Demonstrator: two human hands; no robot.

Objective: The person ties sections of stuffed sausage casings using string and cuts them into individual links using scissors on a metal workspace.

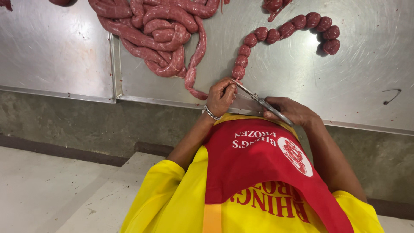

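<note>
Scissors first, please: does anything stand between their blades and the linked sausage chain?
Nothing visible does. The scissors in the right hand reach the end of the sausage chain, pinched by the left hand; only its fingers sit close.

A big heap of uncut sausage is lying coiled on the steel table, spilling over the seam between two metal sheets. A dark curved scratch mark is showing on the steel off to one side. Below the table edge, a grey concrete wall is dropping to a pale floor. A red apron is hanging over a yellow shirt.
</note>
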